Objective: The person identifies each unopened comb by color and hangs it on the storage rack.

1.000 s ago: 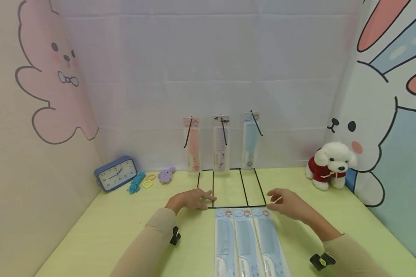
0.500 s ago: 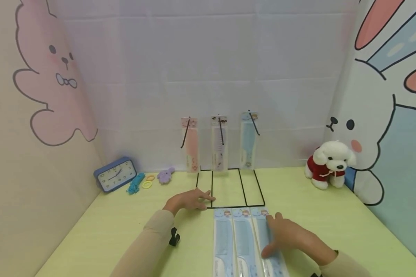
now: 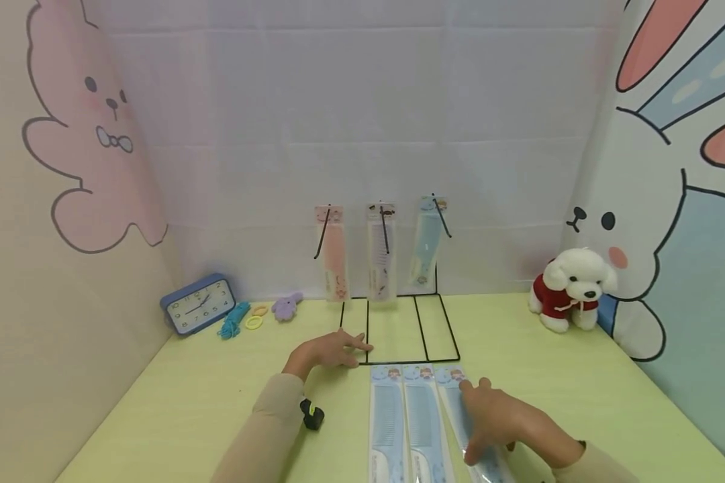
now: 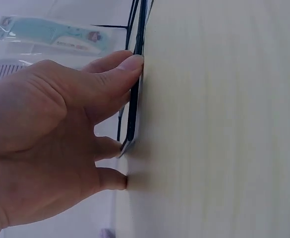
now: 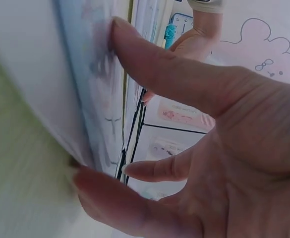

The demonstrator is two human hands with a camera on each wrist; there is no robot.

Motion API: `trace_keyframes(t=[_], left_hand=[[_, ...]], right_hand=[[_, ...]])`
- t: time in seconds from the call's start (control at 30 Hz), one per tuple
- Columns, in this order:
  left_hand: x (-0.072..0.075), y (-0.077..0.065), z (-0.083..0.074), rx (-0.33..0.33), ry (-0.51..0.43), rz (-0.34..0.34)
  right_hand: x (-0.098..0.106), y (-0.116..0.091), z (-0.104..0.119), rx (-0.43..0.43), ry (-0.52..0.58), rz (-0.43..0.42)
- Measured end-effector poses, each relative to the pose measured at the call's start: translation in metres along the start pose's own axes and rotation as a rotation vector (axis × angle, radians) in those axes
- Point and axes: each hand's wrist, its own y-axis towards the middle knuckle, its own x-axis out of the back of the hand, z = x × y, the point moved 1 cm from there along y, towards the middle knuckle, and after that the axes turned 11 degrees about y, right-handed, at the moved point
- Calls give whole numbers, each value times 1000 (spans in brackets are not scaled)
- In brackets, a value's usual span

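Note:
A black wire display rack point(image 3: 412, 361) stands on the table against the back wall. My left hand point(image 3: 323, 351) grips the front bar of its base near the left corner; in the left wrist view the thumb point(image 4: 133, 63) lies in front of the bar and fingers pass behind. Three packaged blue combs lie side by side in front of the rack: left point(image 3: 387, 416), middle point(image 3: 423, 416) and right point(image 3: 453, 392). My right hand point(image 3: 500, 417) holds the right packaged comb across its width, with the thumb over its face and fingertips at its outer edge. The hand hides much of that comb.
A pink point(image 3: 335, 258), a purple point(image 3: 381, 261) and a blue packaged comb point(image 3: 427, 241) hang from the rack's hooks. A clock point(image 3: 198, 305), blue cord point(image 3: 234, 320), hair ties point(image 3: 254, 323) and a purple toy point(image 3: 285, 307) sit back left. A plush dog point(image 3: 572, 288) sits back right.
My right hand has come down from beside the rack onto the right packaged comb, whose near end has shifted right. The hanging blue comb now tilts. The left hand has stayed at the rack.

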Motion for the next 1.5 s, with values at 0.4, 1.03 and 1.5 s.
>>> trace_keyframes(t=[0.4, 1.03, 1.5], left_hand=[[-4, -1, -1, -9, -43, -26], [-1, 0, 0, -20, -47, -17], [-1, 0, 3, 24, -35, -24]], right_hand=[[30, 5, -24, -6, 148, 122], [52, 8, -38, 264, 530, 484], [87, -5, -23, 557, 481, 67]])
